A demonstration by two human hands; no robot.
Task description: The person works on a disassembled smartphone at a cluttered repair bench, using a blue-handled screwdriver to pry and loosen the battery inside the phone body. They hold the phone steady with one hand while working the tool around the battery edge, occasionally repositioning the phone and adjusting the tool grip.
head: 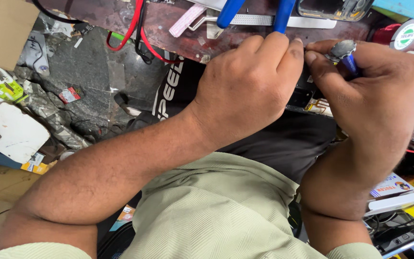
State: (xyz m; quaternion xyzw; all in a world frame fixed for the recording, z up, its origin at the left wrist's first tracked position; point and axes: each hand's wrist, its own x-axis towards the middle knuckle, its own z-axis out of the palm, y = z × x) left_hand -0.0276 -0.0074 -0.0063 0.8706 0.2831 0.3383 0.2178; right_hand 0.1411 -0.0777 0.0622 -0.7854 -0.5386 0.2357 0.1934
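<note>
The left hand (247,88) clamps a small black device (304,93) at the worn bench edge (178,38); the right hand (374,103) pinches a blue-handled metal-capped screwdriver (346,55) above it (tip hidden), work apparently midway.

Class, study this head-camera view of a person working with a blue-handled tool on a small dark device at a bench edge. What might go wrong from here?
1. The left hand covers most of the dark device, so the blue-handled tool in the right hand may slip unseen.
2. The device sits off the bench edge; anything dropped could vanish among the floor litter.
</note>
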